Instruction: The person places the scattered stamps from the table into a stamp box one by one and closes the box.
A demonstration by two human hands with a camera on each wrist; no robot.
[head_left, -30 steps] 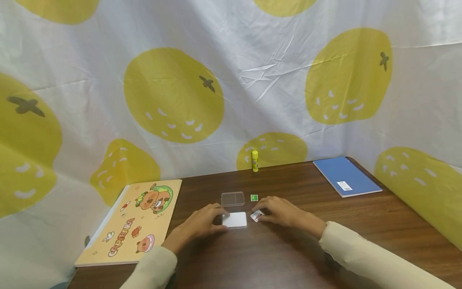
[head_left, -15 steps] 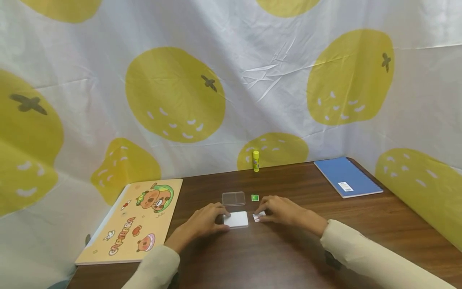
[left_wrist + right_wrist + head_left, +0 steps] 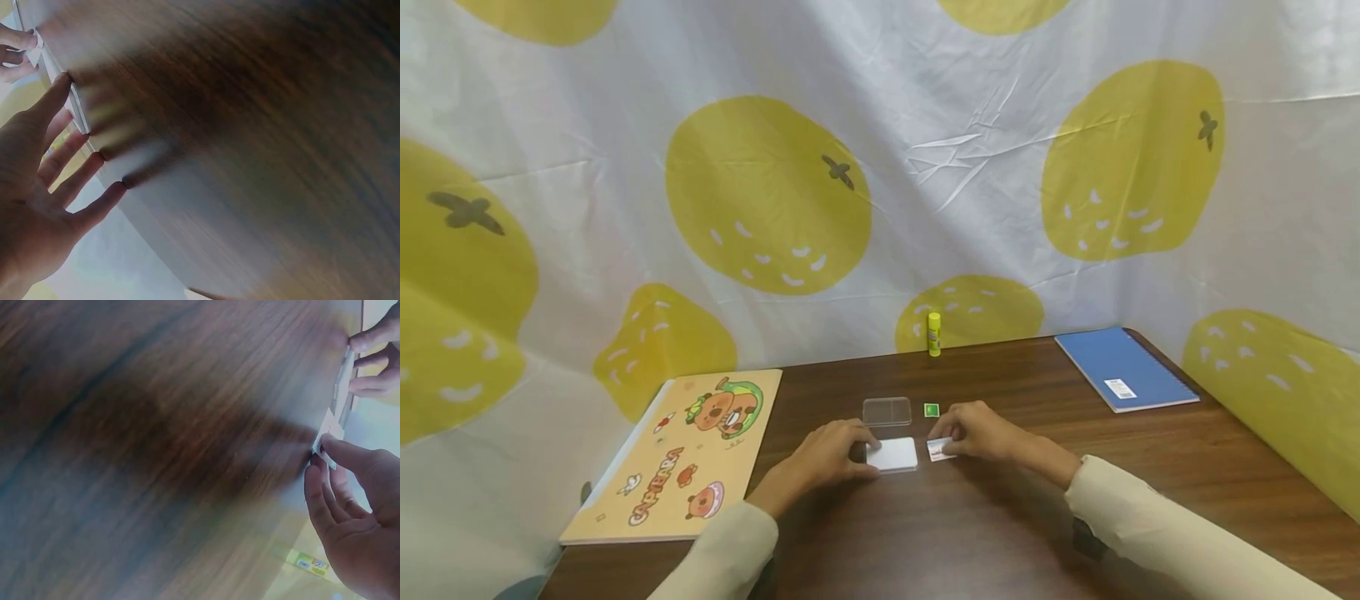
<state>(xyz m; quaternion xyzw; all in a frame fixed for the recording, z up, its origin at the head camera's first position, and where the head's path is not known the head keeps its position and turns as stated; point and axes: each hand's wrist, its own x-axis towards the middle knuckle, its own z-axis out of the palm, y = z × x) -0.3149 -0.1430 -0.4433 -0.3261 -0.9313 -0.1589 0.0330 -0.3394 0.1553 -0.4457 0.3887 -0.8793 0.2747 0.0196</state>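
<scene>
On the dark wooden table, a shallow clear plastic case (image 3: 891, 468) holds a white card-like layer (image 3: 893, 454). My left hand (image 3: 831, 448) rests at its left end, thumb by the near edge and index fingertip at the far side. In the left wrist view its fingers (image 3: 81, 179) are spread and fairly straight, with tips down at the table. My right hand (image 3: 981, 431) pinches a small printed card (image 3: 936, 450) between thumb and fingers, just right of the case. The right wrist view shows this card (image 3: 329, 428) tilted under the thumb.
A clear lid-like plastic piece (image 3: 886, 412) and a small green square (image 3: 932, 410) lie beyond the case. Farther back stands a yellow glue stick (image 3: 934, 335). A capybara-printed folder (image 3: 681, 442) lies left, a blue spiral notebook (image 3: 1123, 367) back right. A lemon-print curtain (image 3: 880, 167) surrounds the table.
The small printed card has turned in my right hand and now sits squarer to the case. My right fingers have shifted slightly upward on it. My left hand has stayed at the case.
</scene>
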